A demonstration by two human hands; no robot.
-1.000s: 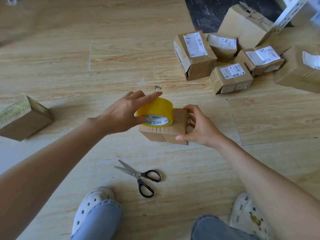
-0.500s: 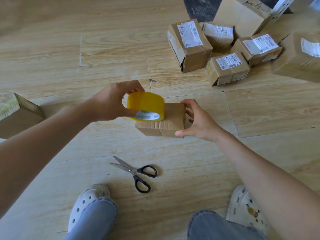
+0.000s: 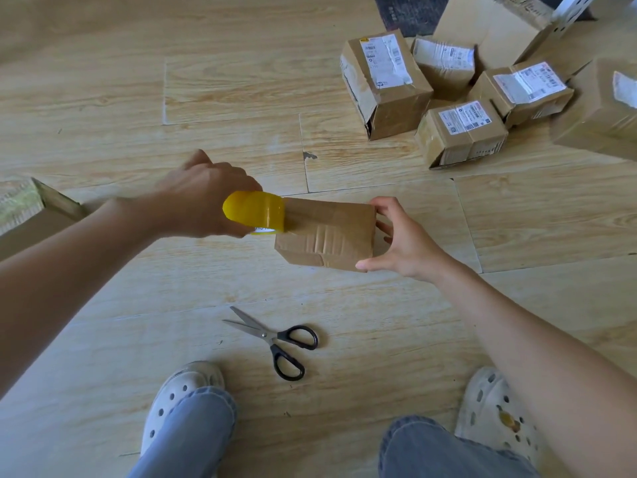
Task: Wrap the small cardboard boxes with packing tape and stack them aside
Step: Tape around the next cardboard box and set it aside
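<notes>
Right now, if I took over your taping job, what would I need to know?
Left hand grips the yellow tape roll at the left end of the small cardboard box on the floor.
Right hand holds the box's right end.
A strip seems to run from the roll over the box top, uncut.
Scissors lie on the floor nearer you.
Left to do: finish wrapping, cut, stack it aside, then the labelled boxes far right.

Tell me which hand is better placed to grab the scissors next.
Probably the right hand: it only holds the box, and the scissors point their handles its way. The left hand grips the tape roll.
</notes>
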